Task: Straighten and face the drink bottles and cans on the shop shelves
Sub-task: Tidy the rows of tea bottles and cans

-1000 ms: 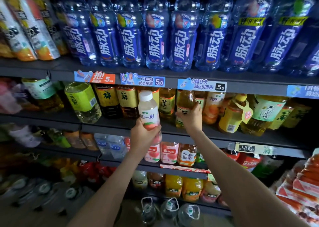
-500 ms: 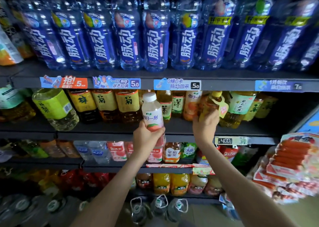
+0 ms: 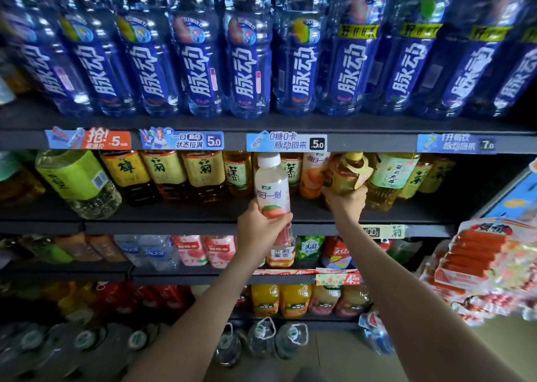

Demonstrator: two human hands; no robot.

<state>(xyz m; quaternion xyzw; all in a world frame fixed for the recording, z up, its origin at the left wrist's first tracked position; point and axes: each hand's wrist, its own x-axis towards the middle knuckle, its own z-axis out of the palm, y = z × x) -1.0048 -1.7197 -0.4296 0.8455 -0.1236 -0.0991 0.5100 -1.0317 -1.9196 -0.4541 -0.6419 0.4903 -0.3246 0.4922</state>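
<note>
Dark shelf unit, top shelf (image 3: 377, 126) packed with a tight row of big clear blue-label bottles (image 3: 250, 71), ribbed plastic, labels facing out, no gaps. Second shelf (image 3: 174, 219) below holds amber tea bottles with yellow labels; a fat green-label bottle (image 3: 77, 181) leans at its left end. Bare strip of shelf board shows in front of the tea row. Sausage packs (image 3: 476, 254) hang at far right, close to the right forearm. Left hand (image 3: 258, 233) is wrapped round the lower part of a peach drink bottle (image 3: 271, 187): pale milky plastic, white cap, smooth round body. It is upright, held just in front of the second shelf lip, off the board. Right hand (image 3: 344, 203) grips the lower body of a yellow-cap tea bottle (image 3: 345, 175) on the second shelf, just right of the peach bottle, squeezed between neighbours. Cannot tell if its base touches the board. Card neck tag (image 3: 363, 175) hangs on it. Blue price strip (image 3: 286, 143) sits on the shelf lip right above both bottles.
</note>
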